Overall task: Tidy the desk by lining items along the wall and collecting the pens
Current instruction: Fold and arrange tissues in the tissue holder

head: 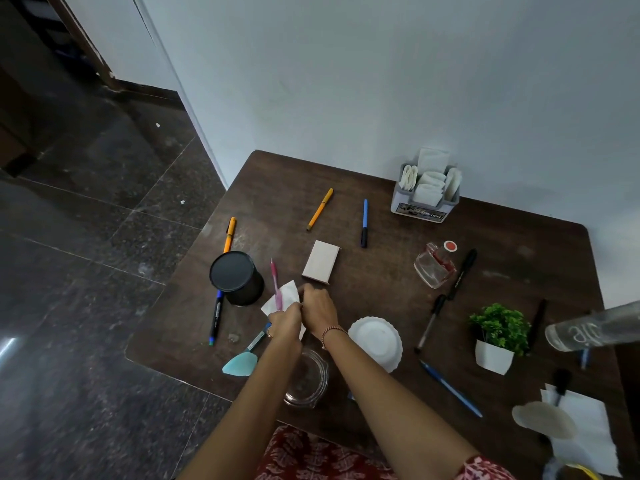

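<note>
The left hand [285, 320] and the right hand [320, 311] meet over the near-left part of the counter [381, 271], both pinching a crumpled white paper [289, 294]; the left hand's fingers also close round a pink pen [276, 285] that stands up out of the grip.

The counter is dark brown wood-grain with rounded corners, its far edge against a pale wall [381, 81]. A grey plastic organiser [424, 199] stuffed with folded white papers sits near that wall. A clear plastic bottle [592, 329] juts in from the right edge. A small green plant [498, 336] stands in a white angular pot on the right side. A white scalloped bowl [377, 341] lies just right of the right wrist, and a clear glass jar [306, 379] sits under the forearms. A black cylindrical tin [237, 277] stands at the left, just beside the hands. A squat glass bottle [434, 266] with a red cap lies tilted to the right of centre. A pale pink box [320, 266] lies just beyond the hands, touching neither.

The pens lie scattered: two orange pens [320, 209], a short blue pen [364, 223], a black-and-blue marker [215, 317] beside the tin, a long black pen [462, 273], a silver-and-black pen [429, 323], and a blue pen [450, 388] near the front edge.
</note>
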A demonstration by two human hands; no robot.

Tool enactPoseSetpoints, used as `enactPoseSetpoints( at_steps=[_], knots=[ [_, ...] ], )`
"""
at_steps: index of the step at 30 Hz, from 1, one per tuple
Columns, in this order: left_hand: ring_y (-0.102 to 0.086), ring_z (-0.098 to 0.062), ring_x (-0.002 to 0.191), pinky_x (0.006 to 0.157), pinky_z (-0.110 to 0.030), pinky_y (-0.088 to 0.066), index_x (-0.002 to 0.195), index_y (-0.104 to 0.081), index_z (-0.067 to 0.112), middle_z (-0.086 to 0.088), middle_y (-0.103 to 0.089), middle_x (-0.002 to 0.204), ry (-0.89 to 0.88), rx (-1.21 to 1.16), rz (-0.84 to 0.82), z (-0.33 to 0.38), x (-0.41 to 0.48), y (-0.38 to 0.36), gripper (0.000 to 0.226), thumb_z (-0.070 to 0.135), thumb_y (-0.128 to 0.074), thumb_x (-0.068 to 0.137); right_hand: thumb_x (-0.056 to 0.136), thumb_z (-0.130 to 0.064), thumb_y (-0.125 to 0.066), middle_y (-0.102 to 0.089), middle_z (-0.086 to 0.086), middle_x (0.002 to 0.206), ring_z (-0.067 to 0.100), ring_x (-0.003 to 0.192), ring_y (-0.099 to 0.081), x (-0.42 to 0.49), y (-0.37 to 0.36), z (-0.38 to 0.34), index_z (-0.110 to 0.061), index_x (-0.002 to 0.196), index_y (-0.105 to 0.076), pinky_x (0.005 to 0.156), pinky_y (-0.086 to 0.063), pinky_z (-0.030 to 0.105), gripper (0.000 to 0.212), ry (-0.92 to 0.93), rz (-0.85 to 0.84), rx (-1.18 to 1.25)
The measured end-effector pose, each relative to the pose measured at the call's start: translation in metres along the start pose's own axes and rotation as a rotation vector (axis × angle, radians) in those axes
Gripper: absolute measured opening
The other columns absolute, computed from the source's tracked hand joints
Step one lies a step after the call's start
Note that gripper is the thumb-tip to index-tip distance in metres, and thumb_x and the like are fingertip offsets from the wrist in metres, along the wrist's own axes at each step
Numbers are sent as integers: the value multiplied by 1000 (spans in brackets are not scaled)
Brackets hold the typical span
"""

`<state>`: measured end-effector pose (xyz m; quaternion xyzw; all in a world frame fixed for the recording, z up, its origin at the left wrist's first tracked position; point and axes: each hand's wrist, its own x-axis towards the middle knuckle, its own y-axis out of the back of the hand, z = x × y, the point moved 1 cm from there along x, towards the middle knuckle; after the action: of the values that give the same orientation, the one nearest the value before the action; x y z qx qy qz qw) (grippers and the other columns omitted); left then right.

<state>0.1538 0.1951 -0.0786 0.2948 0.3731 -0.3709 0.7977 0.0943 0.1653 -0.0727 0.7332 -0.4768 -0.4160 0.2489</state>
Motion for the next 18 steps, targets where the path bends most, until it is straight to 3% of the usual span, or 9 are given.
enactPoseSetpoints(
  at_steps=[3,8,13,16,18],
  knots=[
    [-58,-37,108,88,-47,-52,135,-34,4,-23,-54,124,21,-78,-13,-1,8,-5,64,19,-59,78,89,-8,-47,-61,16,120,33,111,-56,-2,11,-3,-7,118,-56,87,-47,37,30,-40,-3,108],
    [-61,-39,104,87,-53,-52,130,-39,3,-23,-57,119,43,-190,-40,0,6,-15,55,18,-58,81,84,-11,-59,-62,13,119,29,110,-58,-5,26,-1,-9,118,-58,90,-47,34,33,-67,8,241],
    [-58,-28,99,68,-40,-51,125,-46,5,-11,-54,117,58,-203,-180,4,-14,-16,36,22,-51,93,83,-10,-64,-62,13,120,24,109,-59,-12,48,8,-9,123,-55,89,-46,26,41,-101,33,365],
    [-54,-31,118,65,-34,-47,135,-44,5,-14,-53,131,61,-190,-269,2,-25,-18,42,22,-48,96,85,-10,-63,-60,8,113,19,101,-58,-18,64,17,-11,123,-54,79,-44,22,39,-161,48,494],
    [-60,-32,110,58,-34,-50,133,-47,2,-13,-57,124,63,-192,-321,4,-33,-22,43,20,-53,94,86,-8,-62,-58,7,114,15,99,-54,-24,74,23,-12,124,-53,80,-45,23,39,-193,49,602]
  ],
)
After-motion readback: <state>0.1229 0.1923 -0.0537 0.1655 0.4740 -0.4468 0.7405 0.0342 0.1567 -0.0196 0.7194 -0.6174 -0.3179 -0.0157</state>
